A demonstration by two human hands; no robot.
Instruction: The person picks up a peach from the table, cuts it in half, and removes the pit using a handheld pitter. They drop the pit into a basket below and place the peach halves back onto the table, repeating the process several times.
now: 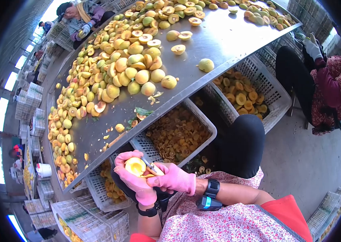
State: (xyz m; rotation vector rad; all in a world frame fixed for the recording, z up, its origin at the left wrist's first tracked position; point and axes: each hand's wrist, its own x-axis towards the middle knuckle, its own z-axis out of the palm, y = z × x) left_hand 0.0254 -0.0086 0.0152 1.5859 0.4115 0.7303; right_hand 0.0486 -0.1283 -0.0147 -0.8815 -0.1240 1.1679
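the biggest thing in front of us is the metal worktop [227,38], with a large fruit heap [128,66] of whole and halved yellow-green stone fruit running along its far and left parts. a person [331,86] sits to our right, past the worktop's corner, and a person [85,20] is across at the upper left. stacked crates [98,218] stand low on our left. under the worktop, the right crate [280,99] holds fruit halves, the middle crate [202,155] holds small brownish-yellow pieces, and the left crate [102,201] holds more yellow fruit. our dark-clothed knee [245,141] rises between the middle and right crates, taking up room on that side.

the front edge [186,93] slants from lower left to upper right, above our hands in view. bare metal shows between it and the heap, broken by leaf scraps [143,111], a lone fruit [206,65] near the edge and a few small bits. grey floor [289,149] opens to our right.

the fruit half [135,166] sits in our left hand [138,183], pink-gloved and curled around it, hollowed face up. our right hand [176,178], gloved too, grips a small hand tool [153,167], its metal end right beside the half.
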